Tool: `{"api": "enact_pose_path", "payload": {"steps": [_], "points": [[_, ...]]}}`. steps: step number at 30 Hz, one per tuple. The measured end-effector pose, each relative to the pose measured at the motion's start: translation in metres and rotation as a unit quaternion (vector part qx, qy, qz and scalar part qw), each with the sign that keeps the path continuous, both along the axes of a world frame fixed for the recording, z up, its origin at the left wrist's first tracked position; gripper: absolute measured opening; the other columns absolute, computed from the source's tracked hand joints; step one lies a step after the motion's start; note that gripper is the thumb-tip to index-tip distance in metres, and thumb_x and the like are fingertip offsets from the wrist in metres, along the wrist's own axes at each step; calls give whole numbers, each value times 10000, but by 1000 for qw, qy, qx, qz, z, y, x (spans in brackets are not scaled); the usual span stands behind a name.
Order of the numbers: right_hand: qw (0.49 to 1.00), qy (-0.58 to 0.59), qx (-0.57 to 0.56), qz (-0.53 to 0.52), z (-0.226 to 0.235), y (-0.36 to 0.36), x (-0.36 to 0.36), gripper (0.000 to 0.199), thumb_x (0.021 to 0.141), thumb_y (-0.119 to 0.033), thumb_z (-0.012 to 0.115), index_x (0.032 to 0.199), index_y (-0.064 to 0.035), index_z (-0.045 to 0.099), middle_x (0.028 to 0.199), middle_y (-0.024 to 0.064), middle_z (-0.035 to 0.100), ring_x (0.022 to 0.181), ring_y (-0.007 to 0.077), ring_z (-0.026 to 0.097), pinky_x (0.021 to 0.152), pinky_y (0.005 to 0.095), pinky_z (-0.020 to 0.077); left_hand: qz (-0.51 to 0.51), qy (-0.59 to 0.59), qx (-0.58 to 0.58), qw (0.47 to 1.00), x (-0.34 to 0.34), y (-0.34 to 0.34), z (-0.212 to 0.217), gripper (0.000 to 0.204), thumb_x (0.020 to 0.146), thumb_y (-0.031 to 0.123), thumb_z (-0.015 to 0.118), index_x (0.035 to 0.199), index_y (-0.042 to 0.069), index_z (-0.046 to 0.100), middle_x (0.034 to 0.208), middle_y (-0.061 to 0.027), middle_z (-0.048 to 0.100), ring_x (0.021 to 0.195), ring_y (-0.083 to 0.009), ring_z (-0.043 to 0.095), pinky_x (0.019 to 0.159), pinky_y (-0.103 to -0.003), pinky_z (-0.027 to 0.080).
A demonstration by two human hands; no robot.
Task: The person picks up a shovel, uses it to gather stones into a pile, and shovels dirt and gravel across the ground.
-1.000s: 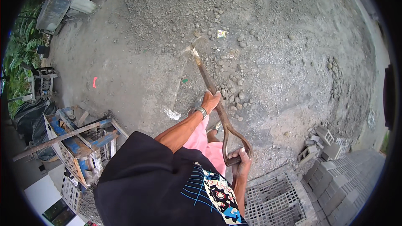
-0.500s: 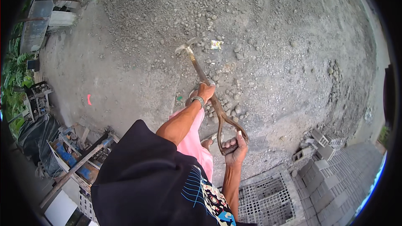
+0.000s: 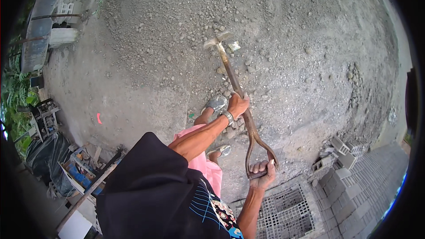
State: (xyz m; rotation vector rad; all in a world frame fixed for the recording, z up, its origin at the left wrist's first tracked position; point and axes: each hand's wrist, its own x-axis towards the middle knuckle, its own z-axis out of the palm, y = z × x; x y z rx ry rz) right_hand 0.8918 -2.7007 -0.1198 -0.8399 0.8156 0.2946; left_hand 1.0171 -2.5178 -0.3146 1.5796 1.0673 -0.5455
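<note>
Through the head camera I have both hands on one tool, a long shovel with a worn brown wooden shaft, a pale dusty metal blade and a forked handle [image 3: 249,126]. It slants across the middle of my view, with the blade at the far end and the grip close to my body.

My left hand [image 3: 239,105] is wrapped round the shaft just above the place where it splits, and a silver-coloured metal band [image 3: 228,117] sits on that wrist. My right hand [image 3: 263,175] is curled round the crossbar of the forked handle, with the thumb raised beside one arm of the fork.

The blade lies over or against the loose grey gravel [image 3: 168,40]; from this angle I cannot tell whether it touches. Just beside the blade is a small crumpled pale wrapper [image 3: 234,46]. Two grey, dusty shoes [image 3: 216,102] stand to the left of the shaft, one farther forward than the other, below pink cloth legwear [image 3: 211,175]. Rounded grey stones [image 3: 233,132] are gathered between them and the shaft.

Off to my left, a bright pink strip [image 3: 98,118] lies on the ground, well apart from the shovel. Near my right forearm is a grey grid-like panel with square openings [image 3: 283,214], and beyond it, on the right, a stack of grey concrete blocks [image 3: 372,190].
</note>
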Motion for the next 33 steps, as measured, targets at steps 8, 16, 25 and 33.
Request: {"api": "enact_pose_path", "payload": {"steps": [8, 16, 25, 33], "points": [[974, 145, 142, -97, -87, 133, 79, 192, 919, -299, 632, 979, -117, 614, 567, 3, 500, 496, 189, 492, 534, 376, 453, -139, 60, 173, 973, 111, 136, -77, 600, 798, 291, 638, 1185, -123, 438, 1054, -301, 636, 864, -376, 692, 759, -401, 575], [987, 130, 47, -83, -16, 7, -34, 363, 935, -354, 593, 1167, -75, 602, 552, -6, 492, 472, 159, 506, 487, 321, 438, -93, 111, 41, 989, -65, -2, -40, 621, 811, 291, 653, 1153, -171, 418, 1036, -290, 635, 859, -355, 689, 604, -436, 581], [995, 91, 12, -24, -44, 14, -23, 447, 961, -339, 546, 1311, -62, 530, 555, -14, 457, 467, 148, 458, 515, 339, 423, -53, 0, 98, 994, -18, 22, -23, 507, 817, 296, 646, 1049, -135, 516, 872, -254, 650, 777, -321, 687, 615, -404, 546], [983, 171, -10, -59, -61, 63, 31, 182, 932, -287, 598, 866, -117, 602, 555, 6, 493, 462, 186, 491, 481, 355, 443, -42, 62, 31, 997, 28, 58, -69, 524, 798, 297, 619, 1056, -152, 538, 977, -295, 656, 798, -369, 697, 555, -435, 592]]}}
